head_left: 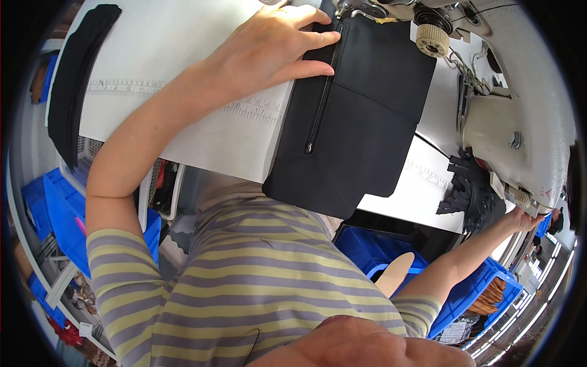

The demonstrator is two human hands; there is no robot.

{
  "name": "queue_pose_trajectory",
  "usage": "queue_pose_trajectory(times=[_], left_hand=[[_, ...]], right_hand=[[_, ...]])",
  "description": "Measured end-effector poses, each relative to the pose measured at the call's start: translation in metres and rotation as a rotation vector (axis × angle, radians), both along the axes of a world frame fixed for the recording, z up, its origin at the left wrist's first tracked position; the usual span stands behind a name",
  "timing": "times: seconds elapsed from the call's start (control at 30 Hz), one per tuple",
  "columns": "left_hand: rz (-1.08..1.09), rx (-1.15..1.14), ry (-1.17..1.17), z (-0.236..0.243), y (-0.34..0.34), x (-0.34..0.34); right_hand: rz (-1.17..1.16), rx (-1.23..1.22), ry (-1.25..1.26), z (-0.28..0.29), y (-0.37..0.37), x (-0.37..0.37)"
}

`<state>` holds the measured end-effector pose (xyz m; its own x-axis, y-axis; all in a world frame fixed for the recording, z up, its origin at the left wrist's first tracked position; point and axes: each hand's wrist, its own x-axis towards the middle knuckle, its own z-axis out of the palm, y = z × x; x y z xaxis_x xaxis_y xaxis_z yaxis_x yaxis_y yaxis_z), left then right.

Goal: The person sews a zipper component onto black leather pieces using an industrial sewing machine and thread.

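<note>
A black fabric panel (361, 128) with a sewn-in zipper (323, 92) lies on the white sewing table (183, 49), its lower edge hanging over the table's front. My left hand (272, 46) lies flat with fingers spread on the panel's left edge beside the zipper, close to the sewing machine's needle area (361, 9). My right hand (524, 218) reaches far right, under the end of the white sewing machine (526, 110), touching its handwheel end; its fingers are mostly hidden.
A stack of black cut pieces (471, 189) sits by the machine base at the right. A long black strip (76, 79) lies on the table's left edge. Blue plastic crates (49, 214) stand below on both sides. A thread spool (431, 38) sits on the machine.
</note>
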<state>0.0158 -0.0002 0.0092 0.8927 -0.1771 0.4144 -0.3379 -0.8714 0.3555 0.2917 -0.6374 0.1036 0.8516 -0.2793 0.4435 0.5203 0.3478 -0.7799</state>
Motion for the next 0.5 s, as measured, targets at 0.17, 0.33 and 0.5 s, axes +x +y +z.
queue_pose_trajectory(times=[0.17,0.33,0.5], left_hand=[[-0.029,0.012,-0.080,-0.003,0.002,0.003],[-0.031,-0.004,-0.079,-0.004,0.004,0.003],[-0.029,0.021,-0.045,-0.005,0.007,0.002]], right_hand=[[-0.097,-0.133,0.068,0.029,-0.014,0.004],[-0.268,-0.462,0.422,0.081,-0.063,0.046],[-0.281,-0.461,0.520,0.090,-0.110,0.088]])
